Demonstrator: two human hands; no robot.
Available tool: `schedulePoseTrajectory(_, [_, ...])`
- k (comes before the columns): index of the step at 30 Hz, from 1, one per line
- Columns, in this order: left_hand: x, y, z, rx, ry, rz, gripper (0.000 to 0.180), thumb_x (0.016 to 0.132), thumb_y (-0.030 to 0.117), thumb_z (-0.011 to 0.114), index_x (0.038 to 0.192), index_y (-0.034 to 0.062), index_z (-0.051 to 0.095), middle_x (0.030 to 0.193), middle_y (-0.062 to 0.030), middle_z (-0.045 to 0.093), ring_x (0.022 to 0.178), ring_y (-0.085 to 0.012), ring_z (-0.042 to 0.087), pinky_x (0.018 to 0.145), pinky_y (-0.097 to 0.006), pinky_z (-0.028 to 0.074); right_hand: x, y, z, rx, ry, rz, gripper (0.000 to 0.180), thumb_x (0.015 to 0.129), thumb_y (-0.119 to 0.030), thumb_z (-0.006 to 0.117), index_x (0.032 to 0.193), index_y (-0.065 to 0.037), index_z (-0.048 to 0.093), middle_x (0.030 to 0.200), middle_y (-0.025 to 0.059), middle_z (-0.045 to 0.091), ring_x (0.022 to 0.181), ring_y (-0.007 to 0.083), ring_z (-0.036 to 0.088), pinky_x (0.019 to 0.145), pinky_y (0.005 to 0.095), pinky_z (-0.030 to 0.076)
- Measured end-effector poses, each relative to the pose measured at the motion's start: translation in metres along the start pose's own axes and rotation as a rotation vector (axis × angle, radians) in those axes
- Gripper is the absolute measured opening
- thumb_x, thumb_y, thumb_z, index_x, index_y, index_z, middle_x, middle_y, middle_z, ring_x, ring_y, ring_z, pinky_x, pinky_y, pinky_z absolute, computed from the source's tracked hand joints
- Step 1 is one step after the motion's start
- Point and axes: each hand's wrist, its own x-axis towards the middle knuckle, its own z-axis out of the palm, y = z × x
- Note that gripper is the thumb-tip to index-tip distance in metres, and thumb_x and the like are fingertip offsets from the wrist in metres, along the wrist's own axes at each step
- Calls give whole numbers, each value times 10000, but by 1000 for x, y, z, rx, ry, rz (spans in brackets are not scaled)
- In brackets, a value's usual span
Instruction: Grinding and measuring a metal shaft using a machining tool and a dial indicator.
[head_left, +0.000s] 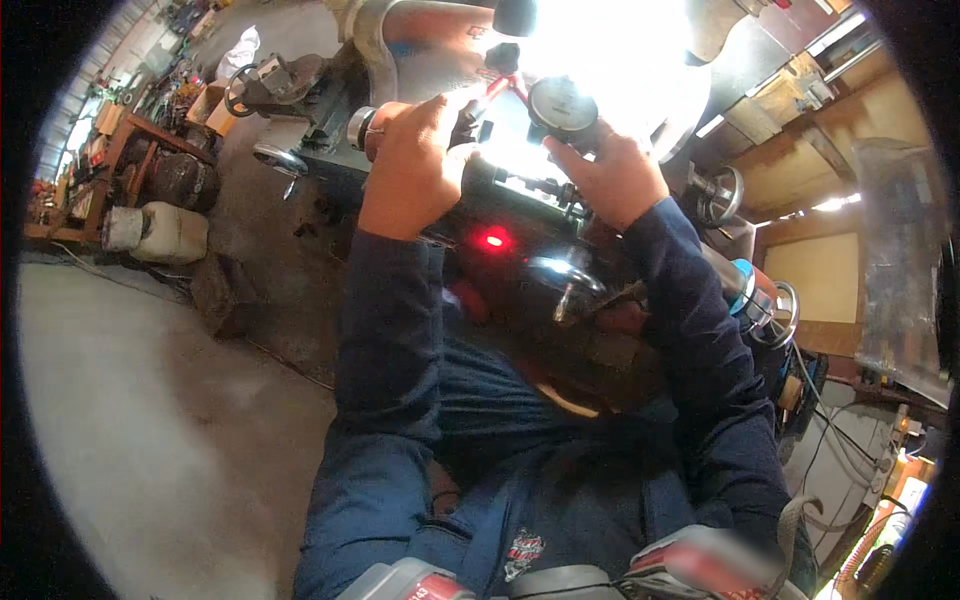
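Both of my hands are over a machine bed (pixel 540 205) under strong glare. My right hand (pixel 622 172) is closed at a round dial gauge (pixel 563 106) with a dark rim. Its thumb lies along the gauge's lower edge, and the other fingers are lost behind it and in the light. To the left, my left hand (pixel 415 165) curls its thumb and forefinger around a small dark part (pixel 468 118) whose kind I cannot make out. A thin red piece (pixel 499 86) rises between the hands. Beside my left hand's outer edge is a silver round knob (pixel 361 128).
A chrome handwheel (pixel 566 275) stands below my hands, near a glowing red light (pixel 494 240). More handwheels (pixel 780 315) sit at the right. On the left are a small machine with a wheel (pixel 275 85) and a pale plastic jug (pixel 170 232). Cables hang at the lower right.
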Motion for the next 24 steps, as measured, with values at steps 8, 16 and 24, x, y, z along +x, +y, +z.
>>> schedulePoseTrajectory(8, [-2,26,16,115,-143,32,451,800,-21,589,1237,92,587,1129,-199,550,1091,-360,534,902,-417,465,-19,22,-14,-91,39,-41,452,855,-336,692,1153,-3,628,807,167,704,704,221,686,680,344,536])
schedulePoseTrajectory(16, [-3,40,26,148,-178,-134,428,808,-14,569,1217,102,620,1243,-174,502,1169,-340,500,1000,-412,445,-22,28,-17,-44,48,-58,443,862,-303,703,1119,50,630,832,157,707,736,159,672,699,316,531])
schedulePoseTrajectory(24, [-4,26,30,101,-109,-22,381,812,7,589,1177,99,652,1181,-173,586,1081,-341,576,958,-409,461,-20,36,-17,-75,15,-165,312,867,-198,700,1101,5,661,917,151,701,792,225,682,714,318,537])
